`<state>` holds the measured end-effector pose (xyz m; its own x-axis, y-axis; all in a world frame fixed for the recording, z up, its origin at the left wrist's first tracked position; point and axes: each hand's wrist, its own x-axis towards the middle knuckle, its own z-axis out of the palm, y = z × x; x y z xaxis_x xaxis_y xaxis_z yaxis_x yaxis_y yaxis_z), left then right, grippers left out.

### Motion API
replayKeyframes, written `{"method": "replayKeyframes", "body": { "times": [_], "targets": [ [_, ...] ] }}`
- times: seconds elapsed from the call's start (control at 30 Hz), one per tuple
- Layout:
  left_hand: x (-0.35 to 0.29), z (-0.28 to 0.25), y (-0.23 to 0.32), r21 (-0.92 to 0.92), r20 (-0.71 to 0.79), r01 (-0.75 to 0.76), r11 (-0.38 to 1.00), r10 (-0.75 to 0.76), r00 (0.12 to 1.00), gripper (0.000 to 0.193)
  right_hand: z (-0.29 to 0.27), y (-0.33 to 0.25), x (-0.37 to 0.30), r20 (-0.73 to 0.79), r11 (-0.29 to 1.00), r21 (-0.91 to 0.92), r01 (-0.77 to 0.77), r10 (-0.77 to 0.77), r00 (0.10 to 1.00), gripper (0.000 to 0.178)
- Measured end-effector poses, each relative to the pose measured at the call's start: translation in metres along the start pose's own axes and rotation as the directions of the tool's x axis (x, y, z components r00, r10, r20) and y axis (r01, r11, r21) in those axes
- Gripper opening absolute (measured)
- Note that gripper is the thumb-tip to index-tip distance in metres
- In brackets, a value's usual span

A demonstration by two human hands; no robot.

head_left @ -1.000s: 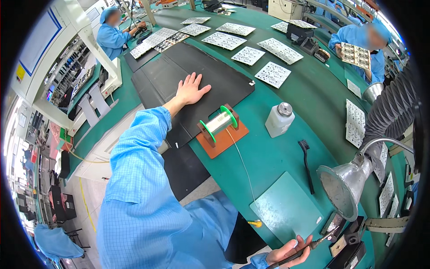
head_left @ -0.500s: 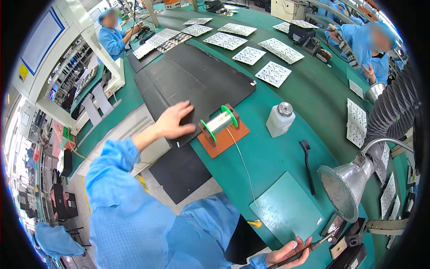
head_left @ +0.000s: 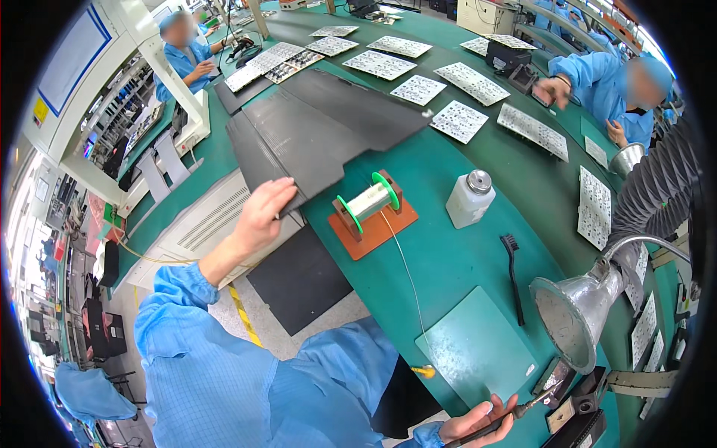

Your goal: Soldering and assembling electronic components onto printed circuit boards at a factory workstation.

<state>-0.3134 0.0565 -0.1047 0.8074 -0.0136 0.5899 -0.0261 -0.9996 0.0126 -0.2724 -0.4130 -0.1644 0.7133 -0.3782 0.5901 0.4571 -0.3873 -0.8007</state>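
Observation:
My left hand [head_left: 261, 216] is closed on the near corner of a large black sheet [head_left: 321, 134], whose near edge is tilted up off the bench. Low on the right, my right hand [head_left: 478, 427] grips a soldering iron [head_left: 532, 404], its tip pointing up to the right over the bench. Between the hands a green-flanged spool of solder wire [head_left: 367, 200] sits in a brown stand [head_left: 407, 219]. From the spool a strand runs down to a small yellow piece [head_left: 424, 371] beside a pale green mat [head_left: 470, 336].
A white dispenser bottle [head_left: 469, 201] and a black brush [head_left: 513, 280] stand and lie right of the spool. A metal fume funnel [head_left: 571, 321] hangs at the right, above an iron holder [head_left: 588, 403]. Circuit-board panels [head_left: 459, 122] spread across the far bench; a co-worker [head_left: 597, 82] sits beyond.
My left hand has gone from open above the black sheet to gripping its corner, raising its near side. My right hand barely moved. The far-right co-worker's circuit-board panel now lies on the bench.

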Motion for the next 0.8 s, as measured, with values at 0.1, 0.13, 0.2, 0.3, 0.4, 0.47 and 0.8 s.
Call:
{"method": "replayKeyframes", "body": {
  "times": [0.1,0.13,0.2,0.3,0.4,0.47,0.8],
  "targets": [
    [0.014,-0.021,-0.006,-0.057,-0.027,0.019,0.998,-0.020,0.999,0.056,-0.002,0.004,0.000,0.023,1.000,-0.001,0.026,-0.026,0.999,0.046],
    [0.018,-0.025,-0.007,-0.093,-0.029,0.040,0.995,-0.043,0.999,0.055,-0.002,0.005,0.001,0.016,0.999,-0.015,0.032,-0.032,0.999,0.046],
    [0.023,-0.027,-0.012,-0.103,-0.039,0.042,0.994,-0.046,0.998,0.052,-0.001,0.005,0.001,0.011,0.999,-0.031,0.043,-0.042,0.999,0.046],
    [0.023,-0.028,-0.018,-0.158,-0.040,0.088,0.984,-0.096,0.995,0.045,0.003,0.003,0.000,-0.027,1.000,-0.003,-0.018,0.018,0.999,0.046],
    [0.023,-0.030,-0.025,-0.194,-0.076,0.112,0.975,-0.128,0.989,0.043,0.003,0.005,0.000,-0.042,0.999,0.041,0.031,-0.029,0.999,0.047],
    [0.024,-0.028,-0.025,-0.173,-0.121,0.154,0.973,-0.176,0.977,0.043,0.004,0.001,0.000,-0.051,0.998,0.056,0.019,-0.017,0.999,0.047],
    [0.008,0.009,-0.022,-0.037,0.010,0.262,0.964,-0.262,0.965,0.045,0.003,0.005,0.002,-0.033,0.997,0.001,0.082,-0.082,0.996,0.046]
  ]
}}
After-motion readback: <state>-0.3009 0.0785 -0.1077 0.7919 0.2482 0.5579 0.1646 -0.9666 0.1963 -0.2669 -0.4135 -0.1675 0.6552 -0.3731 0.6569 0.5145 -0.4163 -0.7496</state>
